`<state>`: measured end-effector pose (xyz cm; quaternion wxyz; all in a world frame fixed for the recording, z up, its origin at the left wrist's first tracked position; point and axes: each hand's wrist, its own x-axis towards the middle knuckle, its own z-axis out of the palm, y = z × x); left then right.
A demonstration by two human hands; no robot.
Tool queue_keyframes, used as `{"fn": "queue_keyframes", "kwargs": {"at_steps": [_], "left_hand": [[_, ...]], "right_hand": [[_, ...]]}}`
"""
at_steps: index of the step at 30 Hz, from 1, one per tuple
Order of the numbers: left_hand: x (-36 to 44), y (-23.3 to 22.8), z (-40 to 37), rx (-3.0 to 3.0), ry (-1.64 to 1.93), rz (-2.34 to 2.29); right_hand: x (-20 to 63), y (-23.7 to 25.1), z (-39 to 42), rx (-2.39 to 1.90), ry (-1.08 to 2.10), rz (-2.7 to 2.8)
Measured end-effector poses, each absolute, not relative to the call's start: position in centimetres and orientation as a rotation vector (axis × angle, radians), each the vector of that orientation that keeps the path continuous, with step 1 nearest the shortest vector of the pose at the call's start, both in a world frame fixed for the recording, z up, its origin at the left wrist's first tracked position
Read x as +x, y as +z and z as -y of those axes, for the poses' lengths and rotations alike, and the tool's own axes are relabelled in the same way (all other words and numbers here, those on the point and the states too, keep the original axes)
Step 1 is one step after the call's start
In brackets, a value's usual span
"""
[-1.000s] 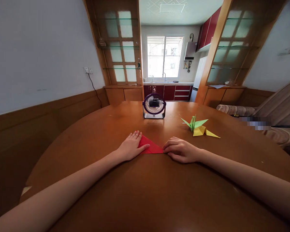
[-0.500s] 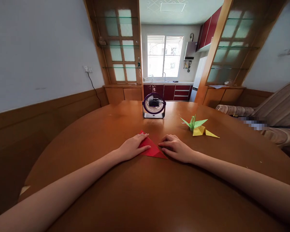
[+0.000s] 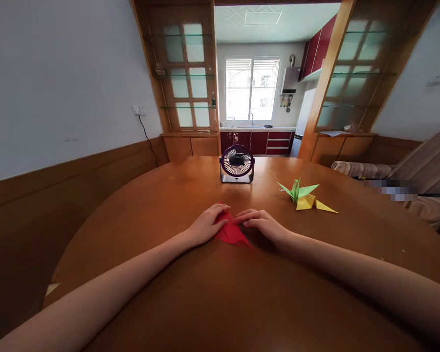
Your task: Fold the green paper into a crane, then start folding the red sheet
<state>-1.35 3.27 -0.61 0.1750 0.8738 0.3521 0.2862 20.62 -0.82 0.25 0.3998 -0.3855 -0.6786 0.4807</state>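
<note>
A folded piece of red origami paper [image 3: 232, 234] lies on the wooden table in front of me. My left hand [image 3: 207, 225] rests over its left part, fingers stretched out and thumb flat on the paper. At the paper's upper right edge, my right hand [image 3: 264, 226] has its fingers extended, the tips touching or very near the edge. The paper's near right corner is blurred and sticks out below my right hand. My left hand hides the paper's left side.
A small purple fan [image 3: 237, 162] stands at the far side of the round table [image 3: 161, 303]. To the right sit a green origami crane [image 3: 297, 191] and a yellow folded paper piece [image 3: 307, 202]. A striped sofa [image 3: 366, 170] is beyond the table's right edge.
My right hand's fingers have straightened and moved up along the paper's right edge. The paper's near right corner has shifted. The whole view has moved slightly.
</note>
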Motion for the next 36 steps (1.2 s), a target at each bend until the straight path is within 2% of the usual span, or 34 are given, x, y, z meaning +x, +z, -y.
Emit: {"fn": "queue_keyframes", "kwargs": {"at_steps": [6,11,16,19,22,28,33,36], "left_hand": [[-1.2,-0.3,-2.8,2.494,0.827,-1.109],[-1.0,1.2,-1.7,2.684,0.837,-1.318],[-1.7,3.3,-1.3,2.790,0.534,-1.422],[-2.6,4.1,-1.7,2.709,0.245,-1.580],[-3.3,4.4,-2.2,2.621,0.105,-1.631],[-3.3,3.7,-2.9,2.535,0.167,-1.564],[-2.7,3.0,-3.2,2.307,0.260,-1.507],[-2.6,3.1,-2.8,2.369,0.305,-1.606]], "right_hand": [[19.6,0.2,0.8,-0.975,1.337,1.468],[20.4,-0.6,0.4,-1.042,1.119,1.535],[20.7,-1.3,0.7,-1.048,0.991,1.678],[20.9,-1.5,0.8,-1.071,0.898,1.734],[20.9,-1.5,1.0,-1.099,0.750,1.814],[20.6,-0.9,1.8,-1.173,0.533,2.077],[20.5,-0.9,1.8,-1.179,0.504,2.127],[20.5,-1.0,1.7,-1.183,0.512,2.122]]}}
